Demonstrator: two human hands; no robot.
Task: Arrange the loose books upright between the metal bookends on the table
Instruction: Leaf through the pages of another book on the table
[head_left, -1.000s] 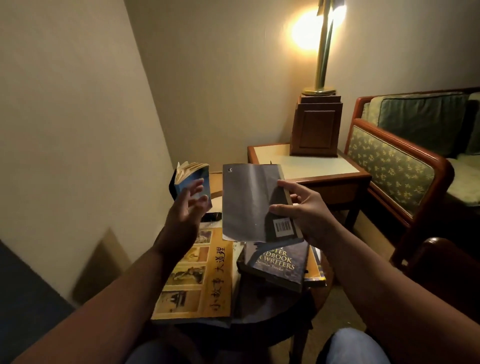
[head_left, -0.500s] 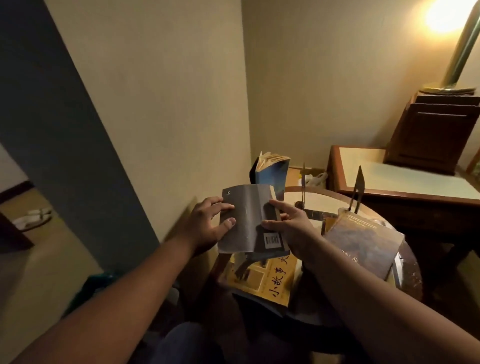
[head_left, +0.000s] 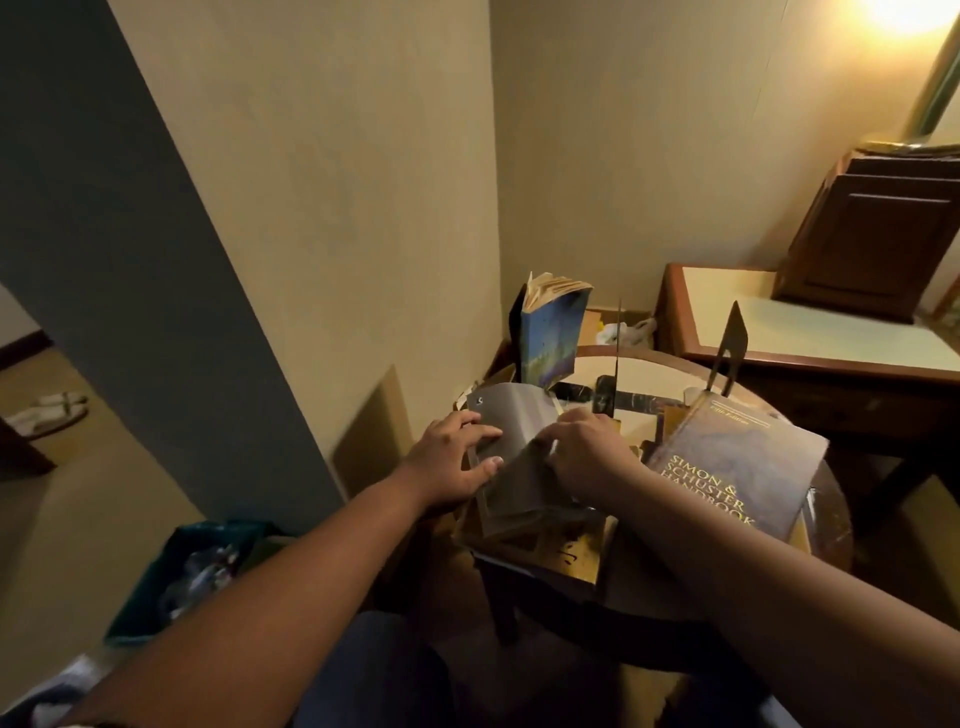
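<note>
A thin grey paperback (head_left: 511, 431) bends between both hands above the round table (head_left: 831, 525). My left hand (head_left: 454, 460) grips its left edge, thumb on the cover. My right hand (head_left: 587, 452) holds its right side, fingers curled over the cover. Behind it a blue book (head_left: 550, 338) stands upright with fanned pages. Two metal bookends rise from the table: one thin blade (head_left: 617, 353) seen edge-on and one pointed plate (head_left: 732, 348) further right. A large handbook (head_left: 737, 462) lies tilted at right. A yellow book (head_left: 571, 551) lies flat under the hands.
A wooden side table (head_left: 810, 332) with a lamp base (head_left: 878, 228) stands at the right rear. The beige wall (head_left: 337, 208) runs close along the left. A teal bin (head_left: 192, 571) sits on the floor at lower left. Sandals (head_left: 49, 410) lie far left.
The grey paperback has dropped lower and tilted flatter toward the table, bending between both hands. The camera has moved nearer to the table.
</note>
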